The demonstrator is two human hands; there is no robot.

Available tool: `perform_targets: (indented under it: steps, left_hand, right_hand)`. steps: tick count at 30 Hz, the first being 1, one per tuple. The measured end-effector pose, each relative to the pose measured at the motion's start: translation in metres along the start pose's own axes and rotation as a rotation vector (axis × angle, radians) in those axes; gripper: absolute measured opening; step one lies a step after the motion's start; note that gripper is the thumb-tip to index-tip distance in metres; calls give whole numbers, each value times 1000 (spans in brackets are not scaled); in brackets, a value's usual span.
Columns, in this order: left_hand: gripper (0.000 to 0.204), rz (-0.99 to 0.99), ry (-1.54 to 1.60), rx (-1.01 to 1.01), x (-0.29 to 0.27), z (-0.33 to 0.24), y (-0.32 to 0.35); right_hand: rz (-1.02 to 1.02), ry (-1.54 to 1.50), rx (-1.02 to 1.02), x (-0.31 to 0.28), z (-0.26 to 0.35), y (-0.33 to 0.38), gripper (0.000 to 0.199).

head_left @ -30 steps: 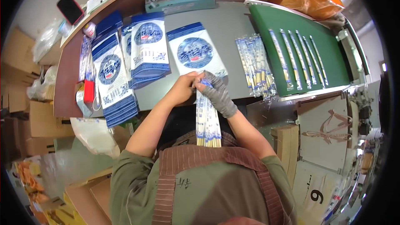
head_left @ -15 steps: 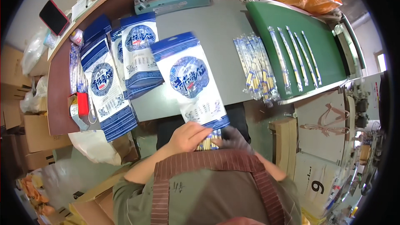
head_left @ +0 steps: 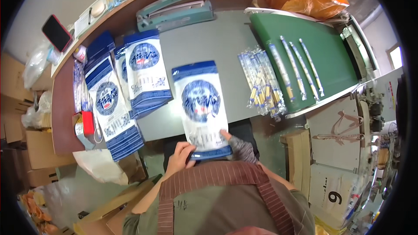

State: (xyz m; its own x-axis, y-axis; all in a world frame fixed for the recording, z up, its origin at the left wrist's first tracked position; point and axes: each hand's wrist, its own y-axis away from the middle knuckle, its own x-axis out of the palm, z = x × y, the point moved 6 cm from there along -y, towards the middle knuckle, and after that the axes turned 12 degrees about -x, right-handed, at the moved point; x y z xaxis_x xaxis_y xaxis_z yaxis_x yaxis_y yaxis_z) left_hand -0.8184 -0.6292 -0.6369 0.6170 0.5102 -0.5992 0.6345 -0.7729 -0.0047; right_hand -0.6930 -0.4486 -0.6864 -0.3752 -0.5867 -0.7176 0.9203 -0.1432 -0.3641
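A blue-and-white pouch bag (head_left: 203, 106) lies flat on the near edge of the grey table (head_left: 209, 43), its bottom end hanging toward me. My bare left hand (head_left: 179, 157) grips its lower left corner. On its lower right part rests my right hand (head_left: 238, 146), in a grey fingerless glove, holding the bag there. Stacks of the same pouches (head_left: 143, 73) sit to the left. A pile of clear-wrapped chopstick packets (head_left: 261, 82) lies to the right of the bag.
A green conveyor belt (head_left: 326, 67) at the right carries three wrapped packets (head_left: 296, 67). A teal heat sealer (head_left: 176, 11) stands at the back. A red phone (head_left: 57, 32) lies on the brown counter. Cardboard boxes (head_left: 35, 148) and plastic bags crowd the left floor.
The bundle of packets I held earlier is out of sight. The pouch has slid toward me and both hands have dropped to its lower end at the table edge.
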Motion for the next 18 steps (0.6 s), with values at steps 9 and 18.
perform_targets:
  steps: [9, 18]
  left_hand:
    - [35, -172, 125, 235, -173, -225, -147]
    - [28, -721, -583, 982, -190, -237, -144]
  right_hand:
    - [-342, -20, -289, -253, 130, -216, 23]
    - [-348, 104, -462, -254, 118, -245, 21]
